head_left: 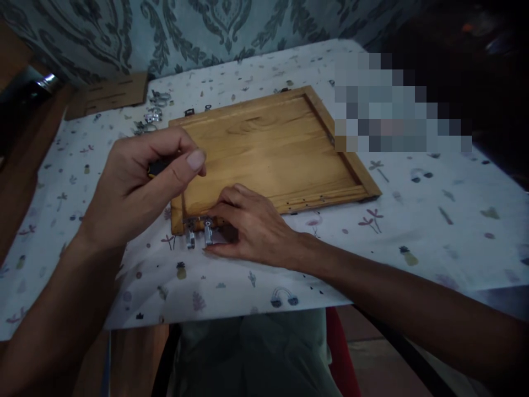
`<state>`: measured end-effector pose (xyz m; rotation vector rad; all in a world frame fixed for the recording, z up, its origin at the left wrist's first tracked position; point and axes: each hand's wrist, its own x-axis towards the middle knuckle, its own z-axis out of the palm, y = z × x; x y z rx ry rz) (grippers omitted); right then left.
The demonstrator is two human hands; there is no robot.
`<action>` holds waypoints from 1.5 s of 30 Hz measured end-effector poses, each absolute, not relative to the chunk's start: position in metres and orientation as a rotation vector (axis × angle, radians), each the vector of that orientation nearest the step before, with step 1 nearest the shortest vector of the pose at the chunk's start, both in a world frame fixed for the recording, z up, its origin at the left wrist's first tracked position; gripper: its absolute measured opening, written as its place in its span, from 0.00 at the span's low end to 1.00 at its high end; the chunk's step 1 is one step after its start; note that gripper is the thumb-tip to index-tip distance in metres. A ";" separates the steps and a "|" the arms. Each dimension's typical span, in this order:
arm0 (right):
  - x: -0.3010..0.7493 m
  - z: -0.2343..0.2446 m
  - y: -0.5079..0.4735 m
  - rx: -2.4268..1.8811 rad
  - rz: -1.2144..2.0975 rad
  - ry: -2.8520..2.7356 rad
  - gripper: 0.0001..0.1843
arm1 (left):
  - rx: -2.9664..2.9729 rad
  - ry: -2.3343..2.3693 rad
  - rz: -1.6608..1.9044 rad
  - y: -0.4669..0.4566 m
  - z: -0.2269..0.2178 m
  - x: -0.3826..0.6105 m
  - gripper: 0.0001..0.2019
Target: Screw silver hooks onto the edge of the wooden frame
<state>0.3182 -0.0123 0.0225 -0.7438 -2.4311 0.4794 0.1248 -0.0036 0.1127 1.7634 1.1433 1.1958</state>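
A framed wooden panel (264, 149), perhaps a cabinet door, lies flat on the table. At its near left corner sits a metal hinge (209, 232), its two shiny arms sticking out past the edge. My right hand (252, 226) is closed about the hinge's right side, fingers on the frame and thumb low by the arm's end. Raised over the panel's left end, my left hand (144, 176) is curled round a black-and-yellow tool handle (157, 168). The rest of that tool is hidden by the fingers.
Several loose metal hinges (152, 114) lie behind the panel's left corner, near a flat brown cardboard piece (107, 95). A printed white cloth (248, 284) covers the table, which meets a patterned wall (223, 27). A blurred-out patch hides the right back.
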 end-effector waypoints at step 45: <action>0.318 0.027 -0.012 -0.777 0.538 -2.464 0.26 | 1.389 0.784 1.529 -0.029 0.108 0.165 0.14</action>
